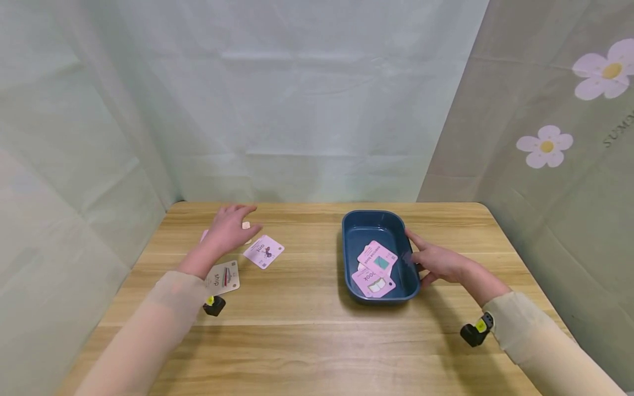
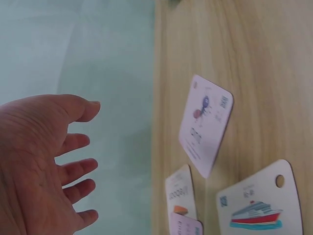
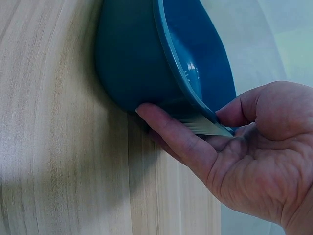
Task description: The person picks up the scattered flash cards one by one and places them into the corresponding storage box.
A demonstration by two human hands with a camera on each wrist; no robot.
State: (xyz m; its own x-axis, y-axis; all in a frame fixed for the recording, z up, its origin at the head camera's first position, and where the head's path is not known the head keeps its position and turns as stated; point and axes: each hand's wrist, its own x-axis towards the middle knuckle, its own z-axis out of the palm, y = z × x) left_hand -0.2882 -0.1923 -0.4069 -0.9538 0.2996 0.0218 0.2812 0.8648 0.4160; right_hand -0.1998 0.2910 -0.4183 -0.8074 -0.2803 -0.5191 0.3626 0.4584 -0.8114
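Observation:
My left hand (image 1: pixel 225 234) hovers above several word cards on the left of the table, fingers apart and holding nothing. Near its thumb lies a pink ant card (image 1: pixel 264 252), with a ship card (image 1: pixel 229 276) closer to me. Two overlapping cards, a white one (image 2: pixel 180 188) and a pink one (image 2: pixel 186 224), are mostly hidden by the hand in the head view. My right hand (image 1: pixel 441 263) grips the right side of a blue rectangular basin (image 3: pixel 132 58), thumb over the rim and fingers against the outer wall. Inside are a book card (image 1: pixel 373 284) and an exercise book card (image 1: pixel 380 257), overlapping.
The wooden table (image 1: pixel 297 341) ends at a back edge against a pale hanging cloth (image 1: pixel 297 110). A flower-printed cloth (image 1: pixel 545 220) hangs on the right. Small black devices are strapped at both wrists.

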